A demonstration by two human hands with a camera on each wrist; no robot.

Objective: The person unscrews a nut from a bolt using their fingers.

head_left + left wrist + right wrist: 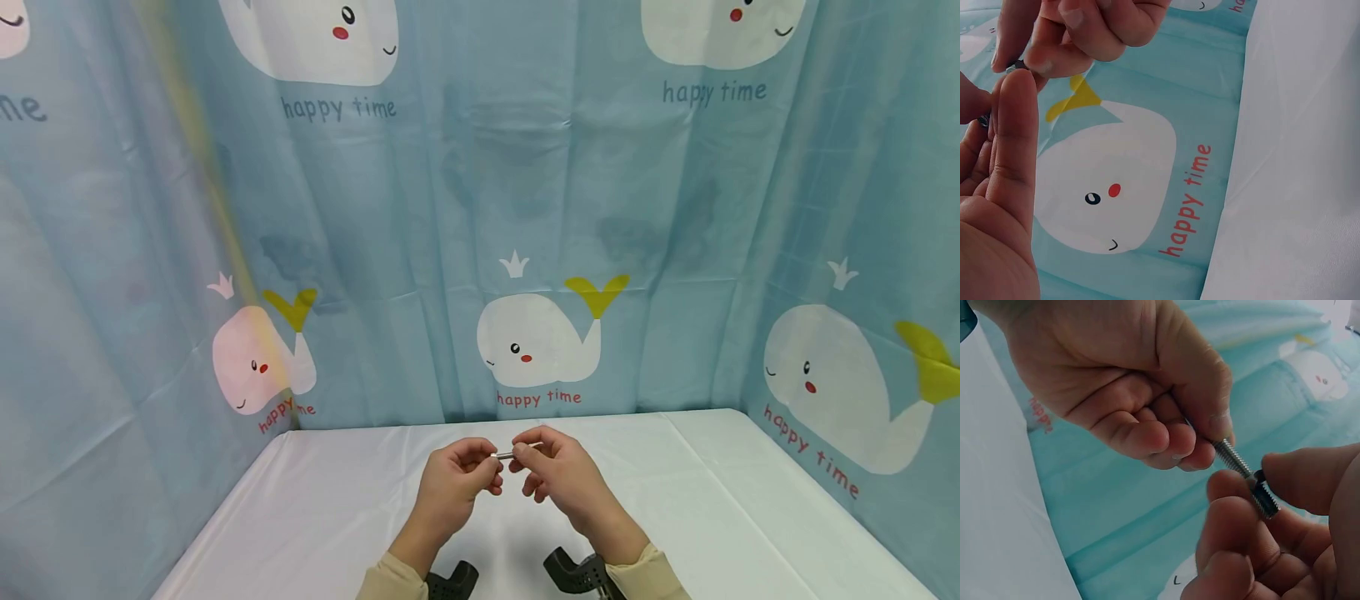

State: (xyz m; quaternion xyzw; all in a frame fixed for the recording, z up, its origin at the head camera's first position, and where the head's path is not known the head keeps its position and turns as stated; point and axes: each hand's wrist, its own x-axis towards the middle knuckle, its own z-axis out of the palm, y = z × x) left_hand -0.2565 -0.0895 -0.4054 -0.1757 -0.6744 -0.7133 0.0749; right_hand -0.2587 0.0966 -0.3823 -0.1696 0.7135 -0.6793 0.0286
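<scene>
A thin silver threaded bolt (506,456) is held up between the two hands over the table. My left hand (453,479) pinches one end of it between thumb and fingertips. In the right wrist view, the bolt's threads (1233,456) stick out from under that left thumb. My right hand (558,471) pinches at the other end, its thumb against a small dark nut-like piece (1259,477) on the bolt. Past this piece shows the darker threaded tip. In the left wrist view, fingers hide most of the bolt.
A white cloth (300,517) covers the table below the hands. Blue curtains (420,250) printed with white whales hang at the back and both sides. Black wrist devices (577,572) sit at the cuffs of the beige sleeves (393,579).
</scene>
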